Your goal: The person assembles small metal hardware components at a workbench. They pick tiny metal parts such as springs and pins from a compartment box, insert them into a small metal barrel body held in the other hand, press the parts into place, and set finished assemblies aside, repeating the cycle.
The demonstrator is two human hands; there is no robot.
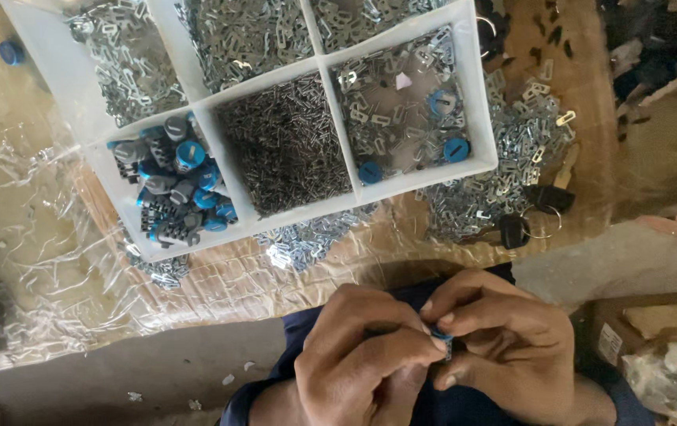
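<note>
Low in the view, my left hand (362,355) and my right hand (504,347) meet over my dark blue lap. Between their fingertips they pinch a small blue-capped cylinder part (441,338), mostly hidden by fingers. Above them lies a white compartment tray (204,106). Its near-left compartment holds several grey and blue cylinder parts (177,185). The near-middle one is full of thin metal pins (287,146). The near-right one holds flat metal plates and three blue caps (397,102).
Loose flat metal plates (512,158) are heaped on the cardboard right of the tray, with black-headed keys on rings (531,209) beside them. Crinkled clear plastic sheet (31,260) covers the left. A cardboard box (654,327) sits at the right edge.
</note>
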